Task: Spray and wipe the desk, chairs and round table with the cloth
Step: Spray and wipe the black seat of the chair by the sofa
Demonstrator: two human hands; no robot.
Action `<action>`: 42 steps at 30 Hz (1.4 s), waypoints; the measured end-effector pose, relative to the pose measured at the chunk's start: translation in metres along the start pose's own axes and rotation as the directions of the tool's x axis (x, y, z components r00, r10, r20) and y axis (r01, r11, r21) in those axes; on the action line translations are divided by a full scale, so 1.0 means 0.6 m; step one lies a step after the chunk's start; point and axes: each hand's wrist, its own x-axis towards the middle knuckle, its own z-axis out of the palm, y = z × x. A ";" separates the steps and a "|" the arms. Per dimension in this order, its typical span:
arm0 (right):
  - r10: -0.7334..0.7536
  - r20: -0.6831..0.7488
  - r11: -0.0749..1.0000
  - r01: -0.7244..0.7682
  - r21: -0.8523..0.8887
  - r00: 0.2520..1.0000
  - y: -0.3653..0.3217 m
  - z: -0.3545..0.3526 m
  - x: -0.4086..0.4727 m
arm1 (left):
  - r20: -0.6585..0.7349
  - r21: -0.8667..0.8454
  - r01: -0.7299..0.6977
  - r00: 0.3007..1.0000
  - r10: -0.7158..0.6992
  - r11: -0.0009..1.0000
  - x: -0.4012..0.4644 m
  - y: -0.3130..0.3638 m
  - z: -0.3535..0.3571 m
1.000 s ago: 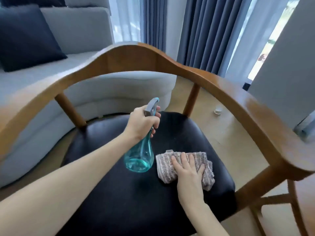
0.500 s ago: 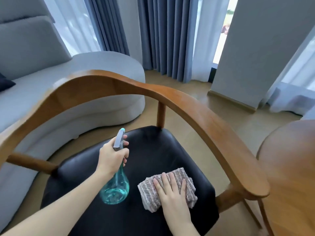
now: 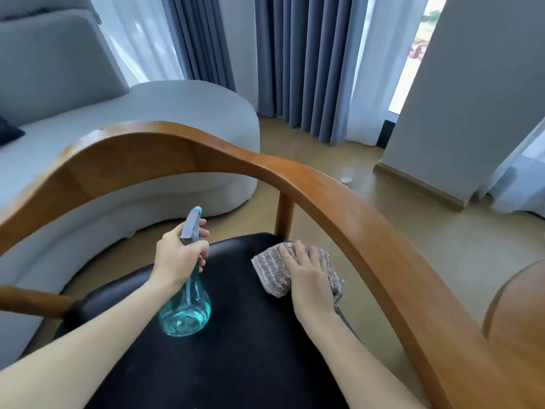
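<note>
- In the head view I see the left hand (image 3: 177,255) at centre left of the frame, fingers curled round the neck of a translucent teal plastic spray bottle with a grey trigger head (image 3: 187,302).
- The bottle hangs tilted, its round base low over the seat and its trigger head pointing toward the upper centre of the frame; I cannot tell whether the base touches the seat.
- One finger of the left hand lies across the front of the trigger; I cannot tell whether it is squeezed.
- The right hand (image 3: 308,278) sits at centre right, fingers straight and spread, palm pressed flat on a folded grey-brown woven cloth (image 3: 271,270).
- The cloth lies on the black padded leather seat (image 3: 241,349) of the wooden armchair, at the seat's far right corner, just beside the upright wooden spindle (image 3: 284,214).
- The chair's curved brown wooden backrest rail (image 3: 295,175) sweeps from the left edge across the middle to the lower right, passing above both hands.
- A round brown wooden table (image 3: 519,320) shows at the lower right edge, just beyond the rail.
- A pale grey upholstered sofa (image 3: 165,107) fills the upper left, behind the chair.
- Blue-grey pleated curtains (image 3: 298,60) hang at upper centre, down to the tan floor (image 3: 442,246).
</note>
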 end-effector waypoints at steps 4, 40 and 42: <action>0.041 0.003 0.997 -0.041 -0.067 0.999 -0.019 -0.009 0.047 | -0.027 0.016 0.016 1.000 -0.016 1.000 0.009 0.002 -0.019; 0.233 0.207 0.947 -0.270 0.172 0.950 0.038 -0.027 -0.119 | 0.008 0.060 0.010 1.000 -0.010 0.998 -0.125 0.049 -0.065; 0.238 0.212 0.953 -0.270 0.138 0.948 0.045 0.000 -0.147 | 0.008 0.059 0.023 1.000 -0.024 0.998 -0.129 0.041 -0.068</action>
